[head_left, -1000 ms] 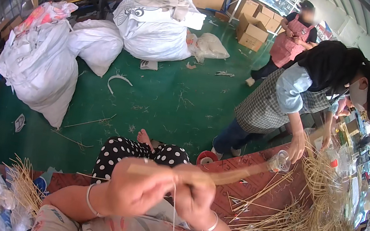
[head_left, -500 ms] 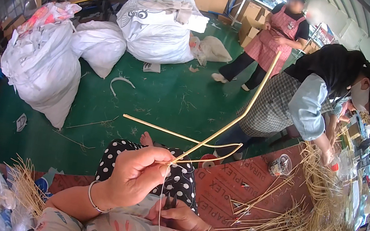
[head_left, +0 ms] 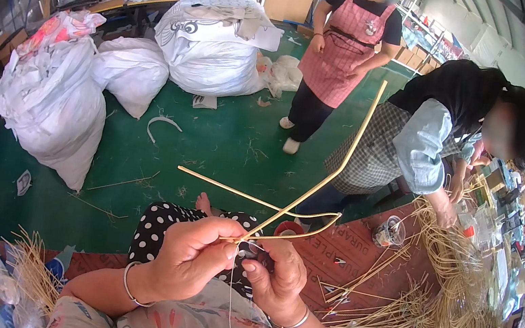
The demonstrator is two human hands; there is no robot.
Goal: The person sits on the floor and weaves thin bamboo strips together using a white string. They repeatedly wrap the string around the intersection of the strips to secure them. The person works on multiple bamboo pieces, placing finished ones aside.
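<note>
My left hand (head_left: 197,253) pinches pale rattan-like canes (head_left: 298,200) where they cross, above my lap. One cane rises to the upper right with a bend; another loops back to a free end at the left. A thin white thread (head_left: 230,317) hangs from the pinched crossing and also runs toward my right fingers. Close beside the crossing, my right hand (head_left: 283,274) is curled with its thumb toward the fingers. Dark pliers (head_left: 249,255), mostly hidden, show between my hands at the right fingers.
Bundles of bent canes (head_left: 463,285) lie on the reddish board (head_left: 352,250) at the right, beside a clear tub (head_left: 390,231). A co-worker (head_left: 434,122) bends over there; another in a pink apron (head_left: 339,46) stands behind. White sacks (head_left: 53,96) stand at the left.
My right hand has risen from my lap to the crossing beside my left hand. The left hand keeps its pinch. The person in the pink apron has come nearer and leftward.
</note>
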